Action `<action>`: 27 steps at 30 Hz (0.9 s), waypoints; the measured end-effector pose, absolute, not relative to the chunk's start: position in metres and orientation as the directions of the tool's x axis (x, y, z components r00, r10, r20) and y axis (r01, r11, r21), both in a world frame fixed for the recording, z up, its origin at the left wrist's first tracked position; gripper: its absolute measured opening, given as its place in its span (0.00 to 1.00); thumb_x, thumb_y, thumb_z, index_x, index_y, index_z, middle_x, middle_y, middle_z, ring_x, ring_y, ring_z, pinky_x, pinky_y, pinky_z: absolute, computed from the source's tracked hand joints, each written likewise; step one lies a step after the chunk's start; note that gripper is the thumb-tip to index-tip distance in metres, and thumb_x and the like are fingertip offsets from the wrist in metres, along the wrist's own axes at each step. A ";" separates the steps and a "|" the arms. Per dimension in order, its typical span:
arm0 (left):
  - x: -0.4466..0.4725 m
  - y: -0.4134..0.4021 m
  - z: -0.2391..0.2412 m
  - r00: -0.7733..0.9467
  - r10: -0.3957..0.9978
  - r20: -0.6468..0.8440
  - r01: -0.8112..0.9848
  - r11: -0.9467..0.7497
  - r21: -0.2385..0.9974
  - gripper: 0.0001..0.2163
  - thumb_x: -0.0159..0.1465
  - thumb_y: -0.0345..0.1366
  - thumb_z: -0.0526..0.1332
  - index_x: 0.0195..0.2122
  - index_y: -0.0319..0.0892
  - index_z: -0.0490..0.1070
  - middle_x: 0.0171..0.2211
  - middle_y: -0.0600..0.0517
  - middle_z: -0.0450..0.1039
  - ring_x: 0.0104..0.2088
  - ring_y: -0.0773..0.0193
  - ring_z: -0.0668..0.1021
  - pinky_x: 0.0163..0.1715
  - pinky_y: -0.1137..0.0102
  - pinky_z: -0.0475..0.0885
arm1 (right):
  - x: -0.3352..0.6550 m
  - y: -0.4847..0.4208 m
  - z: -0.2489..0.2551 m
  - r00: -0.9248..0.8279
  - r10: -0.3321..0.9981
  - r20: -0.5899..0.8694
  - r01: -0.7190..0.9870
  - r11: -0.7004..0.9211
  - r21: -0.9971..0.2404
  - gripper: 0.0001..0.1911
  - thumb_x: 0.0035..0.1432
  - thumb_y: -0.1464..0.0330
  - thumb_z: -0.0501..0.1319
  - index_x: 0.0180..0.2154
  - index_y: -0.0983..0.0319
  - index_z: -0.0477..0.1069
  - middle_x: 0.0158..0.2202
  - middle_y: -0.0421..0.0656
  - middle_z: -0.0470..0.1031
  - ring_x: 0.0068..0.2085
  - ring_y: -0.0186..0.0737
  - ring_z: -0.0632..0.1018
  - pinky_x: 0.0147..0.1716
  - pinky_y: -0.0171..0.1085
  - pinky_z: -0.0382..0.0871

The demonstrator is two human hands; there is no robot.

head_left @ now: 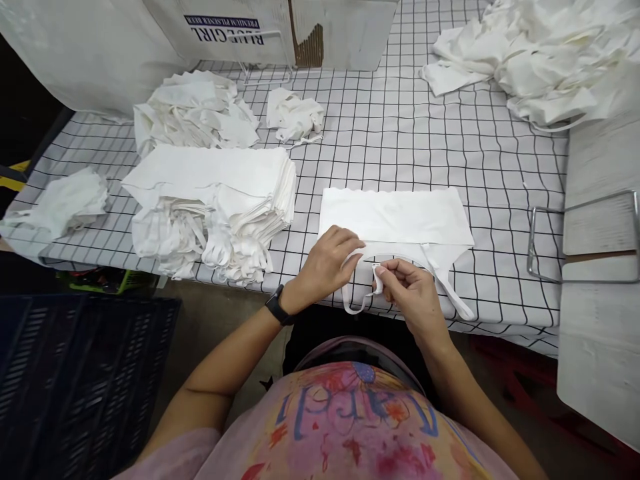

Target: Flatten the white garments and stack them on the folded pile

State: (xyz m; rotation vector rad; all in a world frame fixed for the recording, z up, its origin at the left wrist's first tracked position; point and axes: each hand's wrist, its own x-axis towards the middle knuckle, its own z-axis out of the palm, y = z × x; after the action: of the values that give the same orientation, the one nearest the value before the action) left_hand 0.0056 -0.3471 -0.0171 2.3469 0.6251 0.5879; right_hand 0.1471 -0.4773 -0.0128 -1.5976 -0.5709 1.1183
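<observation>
Top: 1, at worktop front edge
Left hand: curled on the top, grip unclear
Right hand: pinching 1 strap

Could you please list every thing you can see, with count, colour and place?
Garment: 1, white, front centre
Garment stack: 1, white, left of garment
Smaller piles: 3, white, two behind stack, one left
Large heap: 1, white, upper right
Checked cloth: 1, white with black lines, centre
Lettered box: 1, whitish, top centre
Sheet: 1, white, upper left
Wire frames: 2, pale, one by box, one right
Board-like surface: 1, greyish white, right edge
Crate: count unclear, dark blue, lower left
Container: 1, green, left, above crate
Unclear items: 2, yellow left, red lower right
Wristwatch: 1, black, left wrist
Shirt: 1, pink, printed, bottom centre
Left hand: 1, bare, at garment's edge
Right hand: 1, bare, pinching white strip
</observation>
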 end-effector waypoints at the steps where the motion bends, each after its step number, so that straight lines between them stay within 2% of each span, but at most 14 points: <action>1: 0.008 -0.341 -0.022 0.817 0.515 0.258 0.282 -0.749 0.599 0.10 0.71 0.32 0.59 0.49 0.39 0.76 0.48 0.44 0.78 0.50 0.55 0.75 0.50 0.60 0.72 | 0.148 -0.474 -0.013 0.454 0.798 -0.397 -0.212 -0.336 -0.918 0.16 0.56 0.56 0.71 0.31 0.62 0.75 0.21 0.37 0.71 0.19 0.29 0.64 0.17 0.30 0.58; 3: 0.015 -0.329 -0.030 0.864 0.452 0.222 0.296 -0.813 0.502 0.12 0.71 0.33 0.58 0.54 0.38 0.74 0.50 0.44 0.77 0.51 0.53 0.74 0.48 0.60 0.71 | 0.149 -0.469 -0.013 0.454 0.778 -0.435 -0.272 -0.344 -0.899 0.16 0.55 0.56 0.71 0.31 0.62 0.75 0.23 0.40 0.75 0.18 0.27 0.63 0.16 0.30 0.56; 5: 0.021 -0.322 -0.035 0.882 0.434 0.184 0.322 -0.840 0.436 0.12 0.71 0.34 0.59 0.54 0.39 0.73 0.49 0.45 0.76 0.49 0.54 0.73 0.45 0.61 0.70 | 0.150 -0.464 -0.014 0.454 0.769 -0.450 -0.296 -0.346 -0.890 0.16 0.55 0.56 0.71 0.31 0.62 0.75 0.25 0.42 0.78 0.18 0.27 0.64 0.16 0.30 0.56; 9: 0.030 -0.316 -0.037 0.888 0.428 0.165 0.356 -0.870 0.342 0.08 0.72 0.34 0.58 0.46 0.39 0.75 0.45 0.46 0.75 0.46 0.55 0.72 0.41 0.62 0.68 | 0.153 -0.456 -0.017 0.464 0.761 -0.453 -0.298 -0.348 -0.889 0.15 0.56 0.57 0.71 0.31 0.62 0.75 0.26 0.43 0.80 0.18 0.28 0.66 0.16 0.30 0.57; 12: 0.032 -0.312 -0.037 0.902 0.390 0.186 0.319 -0.891 0.324 0.09 0.73 0.32 0.55 0.41 0.38 0.75 0.42 0.45 0.75 0.44 0.56 0.72 0.41 0.63 0.69 | 0.155 -0.451 -0.020 0.473 0.740 -0.478 -0.322 -0.360 -0.876 0.15 0.56 0.58 0.71 0.30 0.62 0.74 0.25 0.42 0.79 0.17 0.28 0.65 0.16 0.30 0.56; 16: 0.031 -0.306 -0.044 0.888 0.392 0.242 0.277 -0.874 0.399 0.10 0.72 0.28 0.54 0.40 0.37 0.76 0.40 0.46 0.75 0.43 0.58 0.73 0.42 0.63 0.71 | 0.155 -0.445 -0.021 0.477 0.722 -0.501 -0.362 -0.358 -0.861 0.14 0.55 0.59 0.71 0.30 0.62 0.74 0.24 0.40 0.77 0.17 0.27 0.65 0.15 0.29 0.56; 22: 0.032 -0.299 -0.055 0.770 0.544 0.333 0.214 -0.712 0.668 0.06 0.69 0.30 0.61 0.37 0.42 0.78 0.36 0.51 0.77 0.39 0.62 0.77 0.41 0.64 0.74 | 0.153 -0.432 -0.020 0.477 0.729 -0.491 -0.335 -0.365 -0.868 0.12 0.56 0.61 0.70 0.28 0.63 0.75 0.24 0.39 0.77 0.17 0.27 0.66 0.14 0.29 0.56; 27: 0.033 -0.301 -0.055 0.732 0.572 0.371 0.185 -0.690 0.700 0.04 0.67 0.31 0.64 0.35 0.42 0.77 0.35 0.52 0.78 0.37 0.63 0.77 0.41 0.64 0.72 | 0.152 -0.421 -0.021 0.520 0.715 -0.467 -0.302 -0.358 -0.884 0.12 0.58 0.64 0.68 0.26 0.63 0.75 0.17 0.37 0.71 0.16 0.27 0.65 0.15 0.29 0.57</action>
State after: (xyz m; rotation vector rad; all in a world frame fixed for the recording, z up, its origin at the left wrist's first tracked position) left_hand 0.0333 -0.3006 -0.0548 2.2791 0.5684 0.7715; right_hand 0.1518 -0.4207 -0.0209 -1.6118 -0.3599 1.1042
